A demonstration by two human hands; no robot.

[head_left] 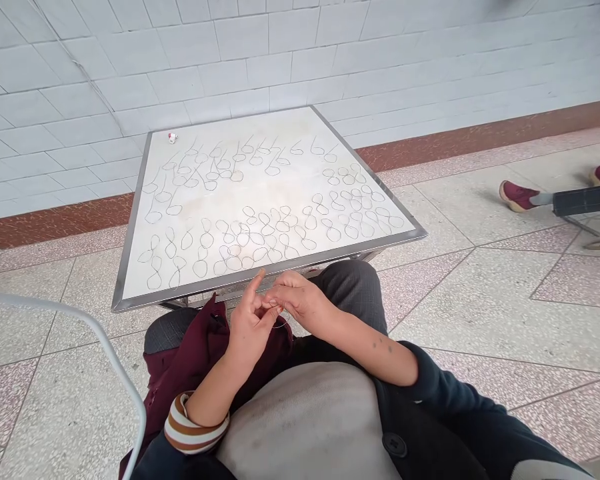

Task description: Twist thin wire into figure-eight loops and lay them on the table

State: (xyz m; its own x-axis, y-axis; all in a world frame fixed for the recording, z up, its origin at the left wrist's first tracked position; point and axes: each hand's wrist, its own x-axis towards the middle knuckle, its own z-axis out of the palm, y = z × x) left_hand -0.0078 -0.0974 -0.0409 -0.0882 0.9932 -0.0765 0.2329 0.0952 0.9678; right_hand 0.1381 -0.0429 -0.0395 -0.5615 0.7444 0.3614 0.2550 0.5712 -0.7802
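Over my lap, just in front of the table's near edge, my two hands meet at the fingertips. My left hand [247, 323] pinches a thin wire loop [282, 326] between thumb and fingers, with its index finger pointing up. My right hand [300, 301] is closed on the same wire from the other side. Part of the loop hangs below the fingers; the rest is hidden by them. On the white table [200, 203] lie many bent wires, several of them figure-eight wires [155, 270] near the front. Farther back are single-loop wires with straight tails [275, 171].
A small white and red object [173, 138] sits at the table's far left corner. Behind the table stands a white tiled wall [240, 40]. A grey curved tube [105, 340] rises at my left. Another person's red shoe [517, 195] is at the right.
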